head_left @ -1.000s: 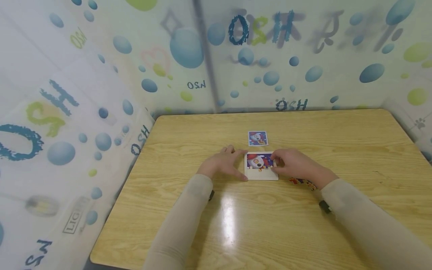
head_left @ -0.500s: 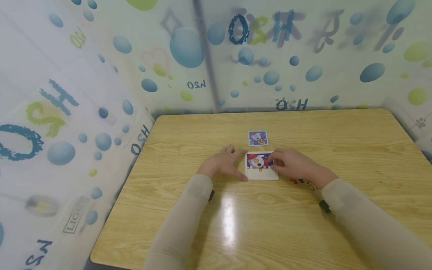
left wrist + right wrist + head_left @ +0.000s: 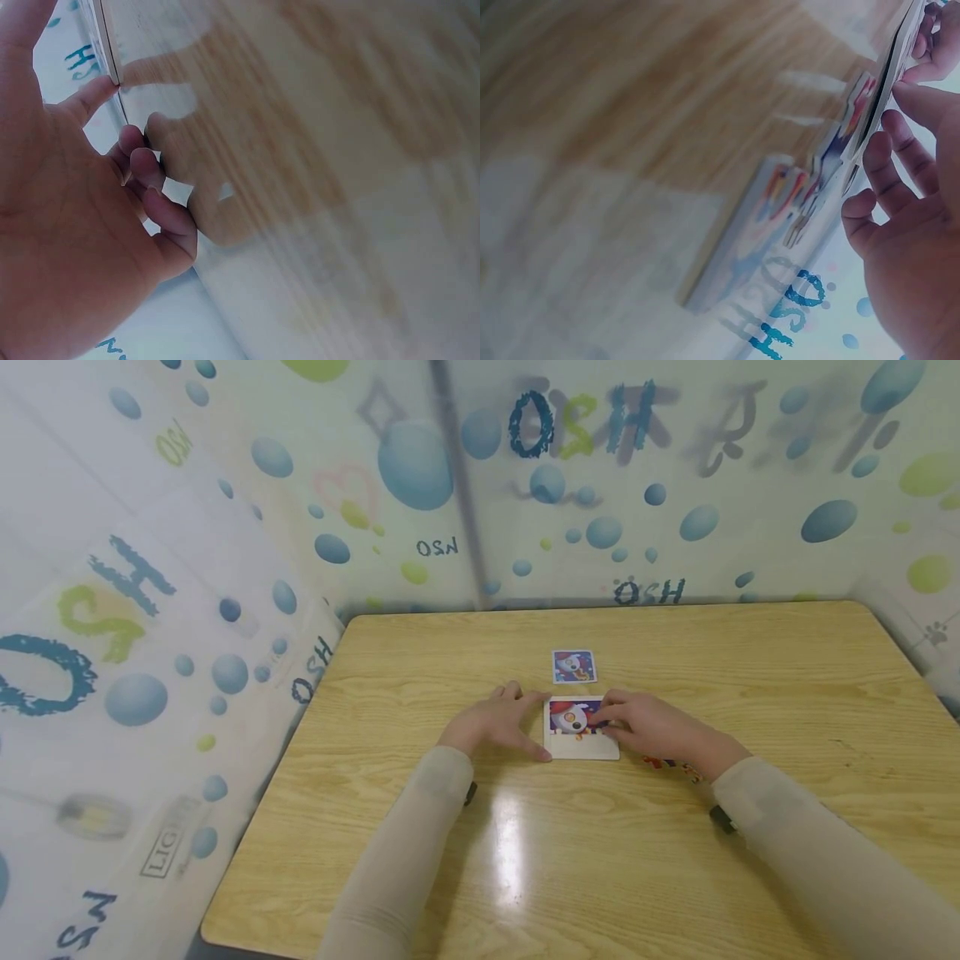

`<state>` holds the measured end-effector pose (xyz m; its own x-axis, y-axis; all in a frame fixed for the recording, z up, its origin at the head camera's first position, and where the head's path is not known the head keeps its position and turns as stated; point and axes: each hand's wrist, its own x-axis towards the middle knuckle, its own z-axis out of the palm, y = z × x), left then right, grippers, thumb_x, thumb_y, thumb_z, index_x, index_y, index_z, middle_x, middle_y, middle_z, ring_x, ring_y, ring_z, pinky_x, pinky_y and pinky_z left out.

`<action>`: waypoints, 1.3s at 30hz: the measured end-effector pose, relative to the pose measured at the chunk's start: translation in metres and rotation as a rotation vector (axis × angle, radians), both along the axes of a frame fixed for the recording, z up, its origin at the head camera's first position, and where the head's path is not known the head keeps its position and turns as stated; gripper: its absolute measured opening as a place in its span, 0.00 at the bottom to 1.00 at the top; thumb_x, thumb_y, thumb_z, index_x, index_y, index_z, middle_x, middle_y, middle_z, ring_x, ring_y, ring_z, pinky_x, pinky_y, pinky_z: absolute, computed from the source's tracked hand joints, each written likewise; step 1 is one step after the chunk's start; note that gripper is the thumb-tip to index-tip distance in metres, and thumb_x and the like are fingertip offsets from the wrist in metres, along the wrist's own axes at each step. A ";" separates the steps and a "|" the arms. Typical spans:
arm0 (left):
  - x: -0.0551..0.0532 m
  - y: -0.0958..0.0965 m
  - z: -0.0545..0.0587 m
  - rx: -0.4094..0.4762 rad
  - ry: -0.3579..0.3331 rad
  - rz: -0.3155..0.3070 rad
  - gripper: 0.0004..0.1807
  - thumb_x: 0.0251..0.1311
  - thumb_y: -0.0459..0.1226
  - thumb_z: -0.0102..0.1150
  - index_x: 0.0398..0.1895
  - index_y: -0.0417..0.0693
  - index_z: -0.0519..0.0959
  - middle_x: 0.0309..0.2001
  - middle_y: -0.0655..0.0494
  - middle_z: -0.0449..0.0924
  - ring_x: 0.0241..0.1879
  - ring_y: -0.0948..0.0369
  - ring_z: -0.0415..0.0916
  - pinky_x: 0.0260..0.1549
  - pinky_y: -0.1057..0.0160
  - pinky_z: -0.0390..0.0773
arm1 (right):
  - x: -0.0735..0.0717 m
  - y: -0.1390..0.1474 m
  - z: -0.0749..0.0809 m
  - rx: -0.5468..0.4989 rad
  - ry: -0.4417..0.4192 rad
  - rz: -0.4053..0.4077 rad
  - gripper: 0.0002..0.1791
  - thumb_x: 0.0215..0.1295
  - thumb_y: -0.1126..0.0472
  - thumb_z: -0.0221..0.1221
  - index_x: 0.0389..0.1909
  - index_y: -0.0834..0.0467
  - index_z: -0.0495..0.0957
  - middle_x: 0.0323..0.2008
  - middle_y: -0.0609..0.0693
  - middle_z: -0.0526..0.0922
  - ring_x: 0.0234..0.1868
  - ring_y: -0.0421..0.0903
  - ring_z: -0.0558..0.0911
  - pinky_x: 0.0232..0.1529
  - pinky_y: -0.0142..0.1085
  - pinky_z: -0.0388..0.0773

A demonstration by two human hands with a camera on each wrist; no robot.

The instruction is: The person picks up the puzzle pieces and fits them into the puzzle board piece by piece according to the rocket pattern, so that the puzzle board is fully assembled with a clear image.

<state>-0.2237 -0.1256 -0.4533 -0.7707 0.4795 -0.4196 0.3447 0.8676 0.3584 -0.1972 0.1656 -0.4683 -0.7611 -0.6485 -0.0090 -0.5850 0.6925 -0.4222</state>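
A flat jigsaw tray (image 3: 592, 749) lies on the table in the head view, its upper part filled with a picture of a white-faced character in red and its lower strip bare. My left hand (image 3: 497, 723) holds it steady, thumb and index finger spread against its left side. In the left wrist view the other fingers (image 3: 176, 217) rest loosely bent on the tabletop. My right hand (image 3: 652, 725) touches the right part of the picture with index finger and thumb. The hand hides the picture's right edge. Several loose jigsaw pieces (image 3: 660, 762) lie partly under the right wrist.
A small square card (image 3: 573, 667) with a similar character stands out behind the tray, lying flat. The wooden table (image 3: 420, 660) meets a pale printed wall sheet (image 3: 480, 568) at the back. In the right wrist view, jigsaw pieces (image 3: 847, 109) lie close beside the tray.
The right index finger has slid left and slightly nearer over the picture, closing in toward the thumb. My left hand, the tray and the card stay in place.
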 end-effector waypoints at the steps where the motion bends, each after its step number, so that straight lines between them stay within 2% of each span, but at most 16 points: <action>1: 0.000 0.000 0.000 -0.002 0.001 -0.001 0.62 0.49 0.71 0.75 0.85 0.81 0.51 0.73 0.51 0.60 0.69 0.52 0.62 0.67 0.40 0.76 | 0.000 0.000 0.000 0.002 -0.001 0.001 0.15 0.76 0.62 0.63 0.59 0.52 0.87 0.53 0.50 0.83 0.46 0.44 0.80 0.52 0.45 0.85; 10: 0.000 0.001 0.000 -0.010 0.008 0.000 0.62 0.49 0.70 0.75 0.85 0.79 0.51 0.71 0.52 0.61 0.66 0.52 0.62 0.65 0.42 0.77 | 0.000 0.000 0.000 -0.004 -0.015 -0.009 0.15 0.76 0.62 0.63 0.59 0.51 0.87 0.53 0.50 0.83 0.44 0.42 0.78 0.48 0.42 0.83; 27: 0.000 0.001 -0.001 -0.009 0.008 -0.001 0.62 0.49 0.70 0.75 0.86 0.80 0.51 0.72 0.51 0.61 0.69 0.51 0.63 0.66 0.40 0.77 | -0.001 0.000 -0.002 -0.004 -0.050 -0.025 0.16 0.77 0.62 0.62 0.61 0.50 0.86 0.55 0.50 0.83 0.47 0.44 0.79 0.52 0.45 0.83; 31: -0.001 0.001 -0.003 -0.015 0.008 -0.006 0.62 0.49 0.70 0.75 0.86 0.80 0.50 0.73 0.51 0.61 0.70 0.50 0.62 0.67 0.38 0.76 | 0.001 0.007 0.000 -0.035 -0.067 -0.060 0.16 0.78 0.62 0.61 0.62 0.51 0.85 0.54 0.49 0.83 0.45 0.42 0.79 0.50 0.44 0.83; 34: -0.001 0.001 -0.004 -0.018 0.013 -0.006 0.62 0.49 0.71 0.75 0.85 0.81 0.50 0.73 0.51 0.61 0.70 0.51 0.62 0.68 0.39 0.76 | 0.004 0.020 0.005 -0.065 -0.096 -0.102 0.16 0.79 0.61 0.59 0.63 0.54 0.84 0.53 0.50 0.83 0.42 0.41 0.79 0.45 0.41 0.82; 39: -0.001 0.001 -0.003 -0.022 0.017 -0.005 0.62 0.49 0.71 0.75 0.86 0.80 0.50 0.73 0.51 0.61 0.69 0.51 0.62 0.68 0.39 0.76 | 0.005 0.045 0.011 -0.047 -0.103 -0.169 0.16 0.79 0.60 0.60 0.62 0.56 0.84 0.49 0.50 0.85 0.38 0.40 0.78 0.38 0.38 0.79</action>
<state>-0.2248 -0.1250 -0.4564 -0.7755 0.4740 -0.4170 0.3550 0.8736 0.3329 -0.1921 0.2108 -0.4574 -0.8560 -0.5129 -0.0649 -0.4140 0.7552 -0.5082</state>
